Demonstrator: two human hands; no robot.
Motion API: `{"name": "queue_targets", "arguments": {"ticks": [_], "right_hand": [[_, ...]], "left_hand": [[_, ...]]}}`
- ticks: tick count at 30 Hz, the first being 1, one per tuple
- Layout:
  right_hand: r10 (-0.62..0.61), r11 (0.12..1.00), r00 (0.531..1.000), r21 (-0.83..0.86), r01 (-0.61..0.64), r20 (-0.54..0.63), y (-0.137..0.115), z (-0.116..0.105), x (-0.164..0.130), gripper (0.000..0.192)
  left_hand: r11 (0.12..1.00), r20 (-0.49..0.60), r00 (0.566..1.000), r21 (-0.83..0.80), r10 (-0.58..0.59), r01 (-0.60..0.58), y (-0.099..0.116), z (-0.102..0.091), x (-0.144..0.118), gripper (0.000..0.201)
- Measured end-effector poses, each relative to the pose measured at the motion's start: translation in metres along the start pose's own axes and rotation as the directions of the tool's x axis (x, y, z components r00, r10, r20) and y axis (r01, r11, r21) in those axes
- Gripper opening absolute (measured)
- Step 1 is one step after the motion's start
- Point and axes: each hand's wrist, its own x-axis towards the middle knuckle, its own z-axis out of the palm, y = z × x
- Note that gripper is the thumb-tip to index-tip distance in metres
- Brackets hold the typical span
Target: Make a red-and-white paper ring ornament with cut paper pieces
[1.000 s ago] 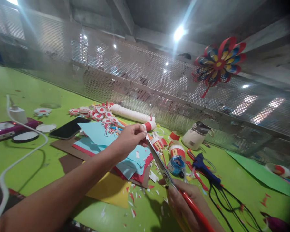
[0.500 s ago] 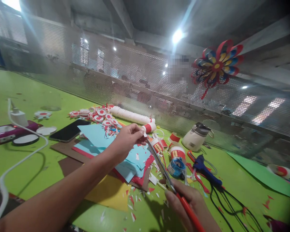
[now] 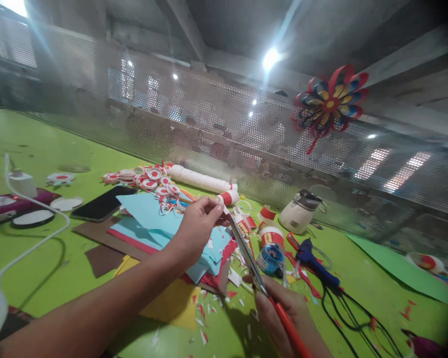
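Observation:
My left hand point(image 3: 200, 224) pinches a small white piece of paper point(image 3: 224, 209) between thumb and fingertips; its full shape is mostly hidden by the fingers. Red-handled scissors point(image 3: 249, 256) are gripped in my right hand point(image 3: 280, 308), their long blades pointing up and left to the paper at my left fingertips. The blades look nearly closed. Beneath my left hand lie light blue paper sheets point(image 3: 142, 219), stacked over red and brown ones. Small red and white scraps point(image 3: 203, 318) are scattered under the scissors.
Paper cups point(image 3: 272, 235), a blue tape roll point(image 3: 271, 258) and a blue glue gun point(image 3: 316, 263) with black cable lie to the right. A white pot point(image 3: 299, 211) stands behind. Left are a phone point(image 3: 103, 204), a purple power strip point(image 3: 18, 205) and red-white discs point(image 3: 149, 181). Perforated mesh point(image 3: 194, 124) borders the table.
The view has shifted slightly, so the table things sit a little further left. Both hands keep their holds, with the scissor blades still at the paper.

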Motion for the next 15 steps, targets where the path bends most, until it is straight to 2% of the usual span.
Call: {"name": "queue_targets", "arguments": {"ticks": [7,15], "right_hand": [[-0.069,0.997,0.997,-0.021,0.068,-0.041,0.0004,0.0040,0.0009,0.040],[-0.068,0.997,0.996,-0.029,0.066,-0.055,0.0023,0.0061,0.0020,0.043]], "left_hand": [[0.999,-0.051,0.998,-0.018,0.028,-0.029,-0.0043,0.0058,-0.0044,0.009],[0.999,-0.093,0.995,-0.018,0.042,-0.043,-0.0090,0.0063,-0.0049,0.010]]}}
